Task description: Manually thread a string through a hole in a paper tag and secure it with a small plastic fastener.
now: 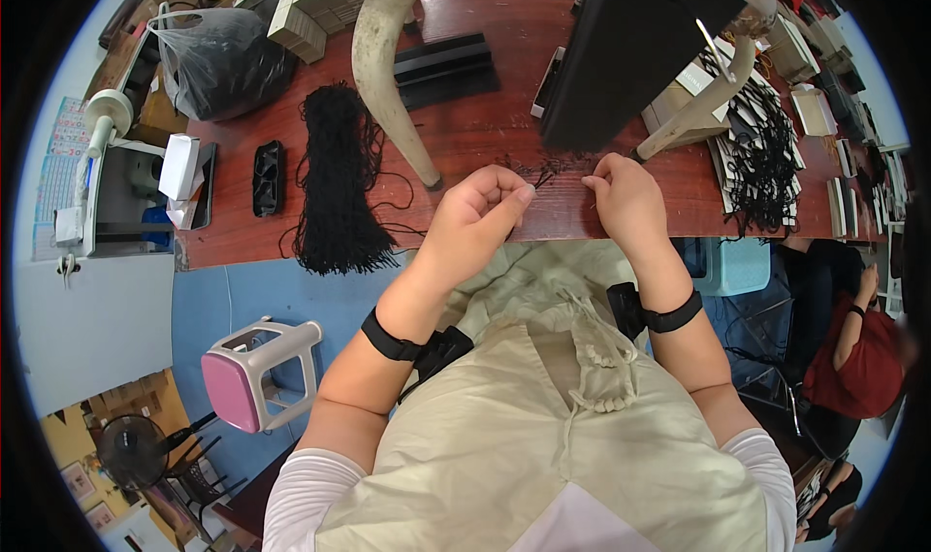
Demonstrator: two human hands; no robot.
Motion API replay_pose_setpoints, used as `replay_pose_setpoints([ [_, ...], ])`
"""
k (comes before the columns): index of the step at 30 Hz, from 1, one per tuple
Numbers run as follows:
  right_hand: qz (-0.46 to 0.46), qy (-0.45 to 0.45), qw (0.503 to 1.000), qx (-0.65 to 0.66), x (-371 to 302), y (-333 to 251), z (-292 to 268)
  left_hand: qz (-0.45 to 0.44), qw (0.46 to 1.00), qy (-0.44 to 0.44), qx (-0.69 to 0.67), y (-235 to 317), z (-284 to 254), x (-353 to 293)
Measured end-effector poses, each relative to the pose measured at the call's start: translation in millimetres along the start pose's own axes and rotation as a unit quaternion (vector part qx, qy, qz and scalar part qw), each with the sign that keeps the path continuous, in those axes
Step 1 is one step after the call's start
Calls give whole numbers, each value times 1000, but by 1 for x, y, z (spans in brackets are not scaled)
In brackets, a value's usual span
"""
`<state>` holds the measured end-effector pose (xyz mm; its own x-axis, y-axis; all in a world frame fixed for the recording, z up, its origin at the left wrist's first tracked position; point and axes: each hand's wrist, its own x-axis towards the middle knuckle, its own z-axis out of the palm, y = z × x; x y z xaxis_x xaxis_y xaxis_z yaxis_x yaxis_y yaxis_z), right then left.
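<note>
- Two black wrist straps, one on each forearm, are the nearest things to the person, behind the hands.
- Left hand: fingers curled, thumb tip brought close to the index finger at the table's front edge. Whether a cord is pinched there, I cannot tell.
- Right hand: apart from the left, thumb and index finger drawn together; I cannot tell whether anything thin is between them.
- Short black cords: thin, matte and tangled, lying between the hands and just beyond the left fingertips; too fine and overlapped to count.
- One thick bundle of long black cords left of the left hand, braided-looking, loose strands trailing toward that hand.
- One black tray, farther left, past the bundle.
- One heap of black cords over white strips, well to the right of the right hand; strands uncountable.
- Beyond the hands, two pale curved legs stand on the red table, with one tall black panel between them.
</note>
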<state>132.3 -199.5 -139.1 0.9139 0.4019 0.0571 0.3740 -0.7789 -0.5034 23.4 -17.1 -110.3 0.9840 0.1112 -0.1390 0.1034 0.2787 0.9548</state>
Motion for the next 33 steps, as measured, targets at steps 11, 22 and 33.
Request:
replay_pose_setpoints([
  [11,14,-135,822,553,-9,-24,-33,15,999,-27,14,-6,0,0],
  [22,13,-193,718,669,-15,-24,-30,41,997,-62,39,-1,11,-4],
  [33,28,-194,708,678,-16,-25,-28,24,997,-66,37,2,11,-6],
])
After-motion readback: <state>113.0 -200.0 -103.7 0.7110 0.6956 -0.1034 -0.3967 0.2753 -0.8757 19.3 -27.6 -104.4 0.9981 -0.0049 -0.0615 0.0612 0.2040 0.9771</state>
